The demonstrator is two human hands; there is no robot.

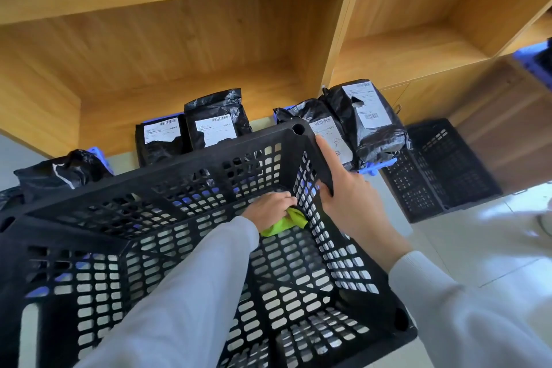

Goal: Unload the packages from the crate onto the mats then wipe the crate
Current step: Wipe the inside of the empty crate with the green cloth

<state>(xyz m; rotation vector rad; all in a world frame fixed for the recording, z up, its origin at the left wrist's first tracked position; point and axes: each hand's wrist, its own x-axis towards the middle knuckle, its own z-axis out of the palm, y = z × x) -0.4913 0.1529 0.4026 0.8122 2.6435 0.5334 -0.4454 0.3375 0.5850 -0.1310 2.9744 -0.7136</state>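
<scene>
- Left hand (270,206): reaches down inside the crate, fingers curled round a green cloth (286,222) and pressing it into the far right corner of the crate floor.
- Right hand (343,185): grips the right rim of the crate (209,158), thumb inside, index finger laid straight along the top edge.
- Crate: black lattice plastic, no packages visible inside; probably stiff and light, best steadied at the solid rim rather than the thin ribs.
- Cloth: one; soft and bunched, likely to snag on the lattice holes.
- Packages (216,125): at least five black poly bags beyond the crate, four showing white labels; soft and slippery by their look.
- Mats (378,166): blue edges show beneath the bags; their number cannot be told.
- Second crate (442,170): one, on the floor at right.
</scene>
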